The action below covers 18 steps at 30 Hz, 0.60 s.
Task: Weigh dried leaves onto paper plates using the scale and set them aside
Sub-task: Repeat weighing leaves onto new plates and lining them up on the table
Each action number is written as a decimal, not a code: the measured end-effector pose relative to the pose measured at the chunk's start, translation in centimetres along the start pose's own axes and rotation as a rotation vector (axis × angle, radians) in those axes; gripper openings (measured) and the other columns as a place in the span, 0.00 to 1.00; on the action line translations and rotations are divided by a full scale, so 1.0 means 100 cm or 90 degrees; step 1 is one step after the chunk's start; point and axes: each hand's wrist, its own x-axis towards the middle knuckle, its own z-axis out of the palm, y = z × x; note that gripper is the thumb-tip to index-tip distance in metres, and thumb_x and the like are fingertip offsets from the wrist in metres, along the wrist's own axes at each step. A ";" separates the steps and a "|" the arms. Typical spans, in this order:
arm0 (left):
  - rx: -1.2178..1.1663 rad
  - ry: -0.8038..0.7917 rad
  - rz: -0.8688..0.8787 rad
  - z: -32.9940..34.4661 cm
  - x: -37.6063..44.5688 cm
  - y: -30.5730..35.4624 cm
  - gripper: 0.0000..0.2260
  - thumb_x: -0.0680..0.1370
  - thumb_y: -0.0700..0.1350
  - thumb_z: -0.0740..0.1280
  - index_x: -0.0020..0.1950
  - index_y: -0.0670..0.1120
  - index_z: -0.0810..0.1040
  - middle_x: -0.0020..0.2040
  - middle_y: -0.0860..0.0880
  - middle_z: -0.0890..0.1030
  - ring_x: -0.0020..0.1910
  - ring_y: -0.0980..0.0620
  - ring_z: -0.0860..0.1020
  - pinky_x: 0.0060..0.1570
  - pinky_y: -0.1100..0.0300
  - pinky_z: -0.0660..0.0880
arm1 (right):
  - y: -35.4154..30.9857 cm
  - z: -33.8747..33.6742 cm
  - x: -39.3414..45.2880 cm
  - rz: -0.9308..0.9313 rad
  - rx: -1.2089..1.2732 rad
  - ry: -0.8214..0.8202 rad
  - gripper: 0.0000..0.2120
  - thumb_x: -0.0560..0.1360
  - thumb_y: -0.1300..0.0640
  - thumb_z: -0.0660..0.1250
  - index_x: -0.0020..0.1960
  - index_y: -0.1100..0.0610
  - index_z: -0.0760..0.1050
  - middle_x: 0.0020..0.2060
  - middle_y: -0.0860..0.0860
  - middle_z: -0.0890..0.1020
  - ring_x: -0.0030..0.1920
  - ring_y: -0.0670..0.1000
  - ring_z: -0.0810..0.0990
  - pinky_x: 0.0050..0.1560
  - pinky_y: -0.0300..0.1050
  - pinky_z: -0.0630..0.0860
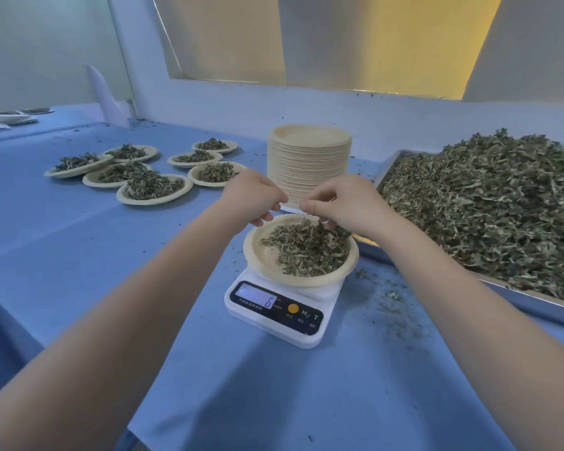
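A white digital scale (275,312) stands on the blue table, its display lit with a 6. A paper plate (261,255) rests on the scale, with dried leaves (306,249) heaped on its right half. My right hand (342,203) hovers over the plate's far rim and pinches a few leaves at its fingertips. My left hand (253,196) is just left of it, above the plate's far left rim, fingers curled; what it holds, if anything, is hidden. The two hands nearly touch.
A tall stack of empty paper plates (308,161) stands behind the scale. A metal tray (534,307) heaped with loose dried leaves (489,203) fills the right side. Several filled plates (153,188) sit at the back left. Leaf crumbs lie right of the scale.
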 end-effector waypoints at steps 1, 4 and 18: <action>-0.009 -0.001 -0.005 0.001 0.000 -0.002 0.07 0.78 0.40 0.63 0.48 0.43 0.81 0.38 0.49 0.79 0.30 0.53 0.75 0.30 0.63 0.73 | 0.000 0.001 0.000 -0.003 0.003 -0.001 0.03 0.74 0.52 0.71 0.42 0.48 0.83 0.33 0.44 0.83 0.28 0.43 0.80 0.32 0.30 0.75; -0.025 -0.008 -0.020 0.002 0.000 -0.007 0.06 0.78 0.40 0.64 0.45 0.44 0.80 0.38 0.48 0.79 0.30 0.52 0.74 0.29 0.63 0.73 | 0.002 0.002 -0.001 -0.017 -0.004 0.005 0.04 0.73 0.52 0.71 0.40 0.46 0.82 0.32 0.42 0.83 0.28 0.42 0.79 0.33 0.30 0.75; -0.026 0.050 -0.034 0.003 0.001 -0.023 0.08 0.78 0.38 0.62 0.48 0.40 0.80 0.40 0.47 0.78 0.33 0.51 0.72 0.33 0.61 0.71 | 0.031 -0.014 -0.010 0.016 -0.014 0.000 0.13 0.70 0.39 0.70 0.52 0.43 0.79 0.46 0.38 0.81 0.43 0.33 0.75 0.39 0.30 0.67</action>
